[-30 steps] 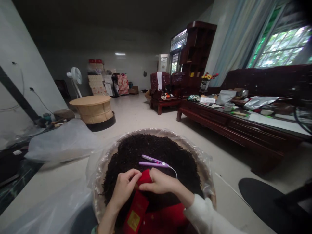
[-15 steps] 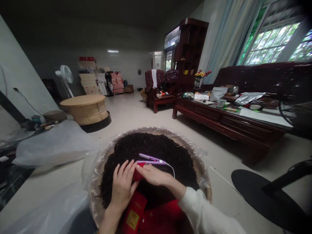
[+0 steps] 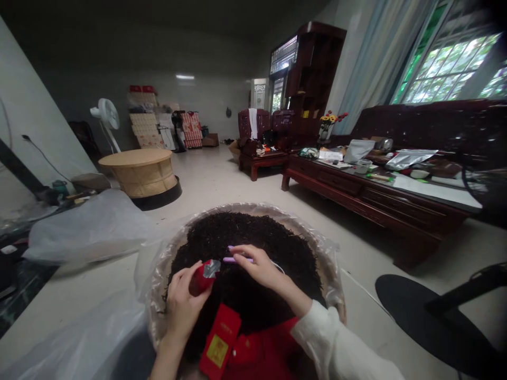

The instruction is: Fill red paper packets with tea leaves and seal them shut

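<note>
My left hand (image 3: 184, 298) is closed around a small red packet (image 3: 201, 278) whose silvery end (image 3: 212, 268) sticks up toward the right. My right hand (image 3: 259, 265) is on a purple mini hair straightener (image 3: 233, 259), fingers and thumb about its arms, covering most of it. The straightener lies over dark, dry, leaf-like shreds (image 3: 249, 228) heaped in a round, plastic-lined basket (image 3: 158, 264). Below my hands, a flat red packet with a gold square (image 3: 217, 349) rests beside more red packaging (image 3: 265, 354).
The straightener's white cord (image 3: 279, 267) runs right. Clear plastic sheeting (image 3: 87, 227) lies left of the basket. A black round stand base (image 3: 420, 306) is on the floor at right. Beyond are a low wooden table (image 3: 348, 190) with pouches and a woven drum-shaped stand (image 3: 144, 177).
My right hand has left the red packet and moved onto the straightener. My left hand has drawn the packet slightly left, and its silvery end now shows.
</note>
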`<state>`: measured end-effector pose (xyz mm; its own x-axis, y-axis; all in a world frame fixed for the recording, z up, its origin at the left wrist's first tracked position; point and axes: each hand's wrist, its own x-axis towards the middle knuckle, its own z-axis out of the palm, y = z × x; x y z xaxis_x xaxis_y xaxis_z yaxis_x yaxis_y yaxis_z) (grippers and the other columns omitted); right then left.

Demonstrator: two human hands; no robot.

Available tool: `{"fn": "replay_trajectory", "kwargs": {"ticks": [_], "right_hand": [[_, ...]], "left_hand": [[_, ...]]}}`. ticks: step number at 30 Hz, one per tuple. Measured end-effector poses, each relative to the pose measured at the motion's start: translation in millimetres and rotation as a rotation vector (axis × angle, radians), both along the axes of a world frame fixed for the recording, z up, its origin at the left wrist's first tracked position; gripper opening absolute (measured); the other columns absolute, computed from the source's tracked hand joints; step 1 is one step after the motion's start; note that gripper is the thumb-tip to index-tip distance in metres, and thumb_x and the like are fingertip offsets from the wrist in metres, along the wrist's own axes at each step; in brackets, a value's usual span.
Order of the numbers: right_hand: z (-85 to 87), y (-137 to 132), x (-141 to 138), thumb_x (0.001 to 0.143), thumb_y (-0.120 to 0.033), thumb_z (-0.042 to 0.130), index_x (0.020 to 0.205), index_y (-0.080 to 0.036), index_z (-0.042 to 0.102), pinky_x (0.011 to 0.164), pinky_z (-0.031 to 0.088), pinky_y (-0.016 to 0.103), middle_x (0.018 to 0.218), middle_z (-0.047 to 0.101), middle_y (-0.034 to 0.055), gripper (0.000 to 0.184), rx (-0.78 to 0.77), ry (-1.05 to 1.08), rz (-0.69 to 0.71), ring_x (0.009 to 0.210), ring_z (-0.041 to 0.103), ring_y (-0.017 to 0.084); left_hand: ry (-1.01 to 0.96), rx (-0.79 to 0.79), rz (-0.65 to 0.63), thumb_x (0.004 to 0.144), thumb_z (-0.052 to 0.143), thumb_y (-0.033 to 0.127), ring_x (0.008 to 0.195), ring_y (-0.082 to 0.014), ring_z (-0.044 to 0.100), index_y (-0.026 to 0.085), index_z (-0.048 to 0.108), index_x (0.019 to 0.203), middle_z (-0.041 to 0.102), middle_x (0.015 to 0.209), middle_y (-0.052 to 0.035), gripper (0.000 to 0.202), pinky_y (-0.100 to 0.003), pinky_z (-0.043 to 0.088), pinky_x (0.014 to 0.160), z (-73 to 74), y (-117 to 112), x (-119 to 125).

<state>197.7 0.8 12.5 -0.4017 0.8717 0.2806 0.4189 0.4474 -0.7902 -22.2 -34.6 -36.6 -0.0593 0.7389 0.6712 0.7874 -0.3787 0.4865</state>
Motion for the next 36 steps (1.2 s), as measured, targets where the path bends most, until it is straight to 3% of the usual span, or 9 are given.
{"fn": "replay_trajectory", "kwargs": {"ticks": [2,5,13,18,22,25,27,30,36], "right_hand": [[-10.6,9,14,0.081,-0.037,0.062,0.128,-0.017,0.051,0.097,0.035,0.045,0.129,0.055,0.0143,0.052,0.070,-0.319,-0.095,0.118,0.047,0.029],[-24.1,21,25,0.080,-0.030,0.063,0.136,-0.016,0.042,0.092,0.036,0.044,0.128,0.055,0.0161,0.061,0.062,-0.614,-0.130,0.114,0.048,0.031],[-30.1,47,26,0.077,-0.030,0.064,0.116,-0.017,0.055,0.079,0.036,0.034,0.106,0.063,0.0113,0.042,0.103,-0.732,-0.252,0.097,0.055,0.026],[-32.9,66,48,0.083,-0.030,0.059,0.127,-0.014,0.048,0.084,0.040,0.041,0.116,0.059,0.0169,0.048,0.138,-0.688,-0.482,0.104,0.054,0.030],[-37.8,71,29,0.089,-0.041,0.050,0.135,-0.016,0.042,0.102,0.033,0.042,0.138,0.045,0.0163,0.053,0.242,-0.547,-0.169,0.128,0.039,0.027],[-40.7,75,-9,0.088,-0.057,0.042,0.143,-0.014,0.032,0.109,0.024,0.044,0.147,0.032,0.0185,0.070,0.116,-0.562,0.046,0.137,0.027,0.029],[-40.2,78,-34,0.087,-0.062,0.038,0.144,-0.015,0.030,0.109,0.022,0.046,0.147,0.031,0.0190,0.074,0.057,-0.613,0.105,0.137,0.025,0.031],[-36.1,76,-54,0.084,-0.064,0.044,0.137,-0.018,0.042,0.102,0.032,0.046,0.138,0.042,0.0181,0.070,0.103,-0.639,0.103,0.128,0.035,0.033],[-27.9,47,-23,0.081,-0.043,0.061,0.106,-0.019,0.062,0.081,0.044,0.035,0.101,0.056,0.0099,0.035,0.283,-0.637,0.136,0.094,0.053,0.023]], "left_hand": [[-0.075,-0.016,0.013,0.074,0.063,0.044,0.091,-0.0240,0.060,0.021,0.061,0.113,0.063,0.101,-0.0083,0.045,-0.039,0.049,0.084,1.0,-1,-2],[-0.135,-0.050,0.026,0.073,0.064,0.046,0.091,-0.0239,0.060,0.021,0.062,0.113,0.063,0.102,-0.0078,0.047,-0.039,0.050,0.084,-0.5,-2,-3],[-0.213,-0.099,0.079,0.069,0.066,0.048,0.088,-0.0241,0.061,0.020,0.063,0.108,0.062,0.100,-0.0078,0.049,-0.040,0.052,0.083,-6.8,-1,-1],[-0.220,-0.099,0.111,0.067,0.066,0.049,0.087,-0.0249,0.062,0.020,0.064,0.106,0.064,0.097,-0.0082,0.049,-0.041,0.052,0.082,-8.6,0,-4],[-0.229,-0.092,0.127,0.067,0.066,0.049,0.088,-0.0258,0.062,0.018,0.063,0.105,0.064,0.095,-0.0087,0.049,-0.042,0.052,0.082,-12.0,3,-4],[-0.238,-0.108,0.127,0.067,0.066,0.048,0.086,-0.0256,0.063,0.018,0.063,0.105,0.064,0.095,-0.0090,0.049,-0.042,0.053,0.080,-11.7,3,-1],[-0.242,-0.113,0.127,0.066,0.067,0.047,0.086,-0.0255,0.063,0.018,0.063,0.105,0.064,0.095,-0.0093,0.049,-0.042,0.053,0.079,-10.0,2,-1],[-0.246,-0.120,0.131,0.066,0.067,0.046,0.086,-0.0255,0.063,0.018,0.063,0.105,0.064,0.096,-0.0093,0.048,-0.041,0.053,0.079,-7.4,0,-1],[-0.256,-0.131,0.135,0.066,0.067,0.046,0.087,-0.0256,0.063,0.019,0.063,0.105,0.064,0.096,-0.0088,0.048,-0.041,0.053,0.081,-9.4,2,-4]]}}
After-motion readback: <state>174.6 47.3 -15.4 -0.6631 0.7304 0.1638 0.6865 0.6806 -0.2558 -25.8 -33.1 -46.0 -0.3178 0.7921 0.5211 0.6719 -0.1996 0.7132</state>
